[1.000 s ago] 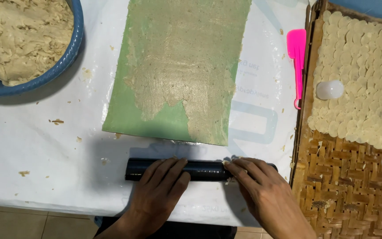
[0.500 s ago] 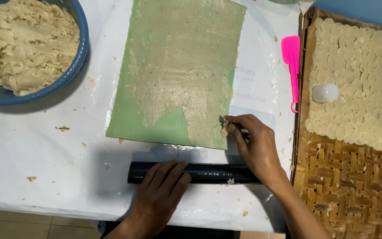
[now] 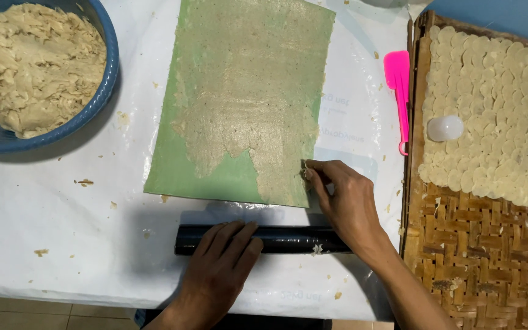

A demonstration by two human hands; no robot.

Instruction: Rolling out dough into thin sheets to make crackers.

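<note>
The right hand (image 3: 346,201) pinches, with fingertips drawn close together, the near right edge of a thin sheet of dough (image 3: 255,116) spread over a green mat (image 3: 181,177). The left hand (image 3: 221,266) lies flat and open, palm down, on a black rolling pin (image 3: 288,239) that rests crosswise just below the mat. Both sit on a tabletop covered in white plastic (image 3: 56,232), dotted with dough crumbs. Left of the mat, a blue bowl (image 3: 108,73) holds a mound of pale dough. Right of the mat lies a pink scraper (image 3: 398,85), then a woven bamboo tray (image 3: 484,256) covered with small round dough discs (image 3: 496,91) and a white round cutter (image 3: 445,128). The dough looks thin and ragged, so a gentle, low pinch at the very edge, with the pin held steady, seems wise to avoid tearing.
</note>
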